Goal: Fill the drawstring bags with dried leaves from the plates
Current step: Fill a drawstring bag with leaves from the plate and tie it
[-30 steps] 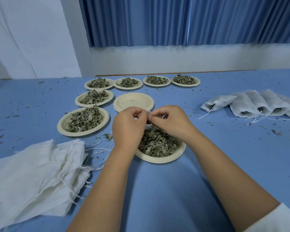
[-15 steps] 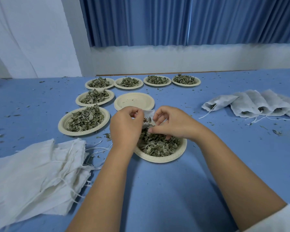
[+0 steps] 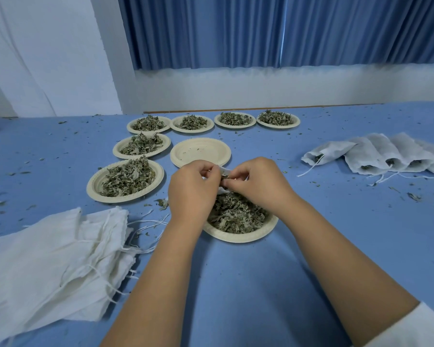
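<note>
Over the near plate, my left hand pinches the bag open; my right hand pinches leaves into it. Filling step; next, probably another pinch.

The plates look like moulded paper pulp, cream and matt, with ridged rims. The dried leaves are dull, crinkled and rough. The small bag is thin white woven cloth. So are the creased empty bags near left and the gauzy filled bags far right. The table cover is smooth matt blue, and the curtain is pleated cloth.
</note>
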{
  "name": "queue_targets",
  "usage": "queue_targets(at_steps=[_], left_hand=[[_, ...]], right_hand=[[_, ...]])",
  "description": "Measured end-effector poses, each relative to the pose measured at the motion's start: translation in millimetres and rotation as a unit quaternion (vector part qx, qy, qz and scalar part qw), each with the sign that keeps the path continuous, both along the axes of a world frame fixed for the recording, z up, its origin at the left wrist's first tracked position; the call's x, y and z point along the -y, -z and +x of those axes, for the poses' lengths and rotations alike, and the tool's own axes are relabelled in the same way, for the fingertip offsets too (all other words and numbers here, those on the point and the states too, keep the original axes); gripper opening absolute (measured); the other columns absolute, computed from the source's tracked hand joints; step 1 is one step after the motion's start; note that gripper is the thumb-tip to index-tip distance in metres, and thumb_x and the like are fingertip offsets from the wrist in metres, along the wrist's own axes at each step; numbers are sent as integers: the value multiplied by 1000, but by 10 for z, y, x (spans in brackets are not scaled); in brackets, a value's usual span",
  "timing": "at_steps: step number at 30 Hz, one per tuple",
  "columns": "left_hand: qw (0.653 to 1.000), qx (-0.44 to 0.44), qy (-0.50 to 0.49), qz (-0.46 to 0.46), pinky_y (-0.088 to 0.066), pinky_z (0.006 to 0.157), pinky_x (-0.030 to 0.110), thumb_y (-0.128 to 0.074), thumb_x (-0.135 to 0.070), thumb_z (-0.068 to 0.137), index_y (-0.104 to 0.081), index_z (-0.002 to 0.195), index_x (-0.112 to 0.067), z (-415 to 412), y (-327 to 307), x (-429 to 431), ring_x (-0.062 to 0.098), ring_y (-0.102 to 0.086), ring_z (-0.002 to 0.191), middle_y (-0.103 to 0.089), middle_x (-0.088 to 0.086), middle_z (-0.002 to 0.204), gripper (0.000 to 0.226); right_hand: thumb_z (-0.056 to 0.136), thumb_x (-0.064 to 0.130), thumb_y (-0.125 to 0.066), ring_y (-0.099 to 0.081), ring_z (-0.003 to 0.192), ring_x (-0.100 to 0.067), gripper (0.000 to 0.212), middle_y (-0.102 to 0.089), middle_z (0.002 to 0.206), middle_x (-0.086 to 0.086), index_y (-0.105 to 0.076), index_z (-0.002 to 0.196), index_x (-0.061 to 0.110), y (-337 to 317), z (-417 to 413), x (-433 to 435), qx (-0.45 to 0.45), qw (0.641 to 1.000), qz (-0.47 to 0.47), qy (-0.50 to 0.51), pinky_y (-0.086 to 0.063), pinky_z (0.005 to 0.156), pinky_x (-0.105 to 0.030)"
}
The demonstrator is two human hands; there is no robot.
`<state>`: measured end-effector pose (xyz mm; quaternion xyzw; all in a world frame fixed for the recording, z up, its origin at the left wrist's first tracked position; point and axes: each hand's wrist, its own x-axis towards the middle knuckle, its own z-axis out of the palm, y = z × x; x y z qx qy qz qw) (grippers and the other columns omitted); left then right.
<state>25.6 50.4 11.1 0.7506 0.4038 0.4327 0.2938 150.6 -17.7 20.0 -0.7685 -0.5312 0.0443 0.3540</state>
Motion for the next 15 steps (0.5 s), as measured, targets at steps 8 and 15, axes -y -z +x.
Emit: queue_targets(at_steps=[8,15], left_hand=[[1000,-2,13,7,-41,59,15,-62,-24,86,-63,68,-40,6,-24,32,0,-60,71,-61,-24,69,24],[1000,15,19,0,-41,60,13,-62,-21,87,-65,71,-38,-24,-15,6,-3,-62,73,-64,-20,70,24]], right_hand=[[81,25,-70,-51,61,-8,6,-55,58,9,-73,79,30,-24,-66,18,44,999,22,0,-39,56,-26],[86,19,-57,-47,52,-7,25,-50,47,9,-76,94,31,-29,-104,37,36,998,-7,-59,-43,58,-31]])
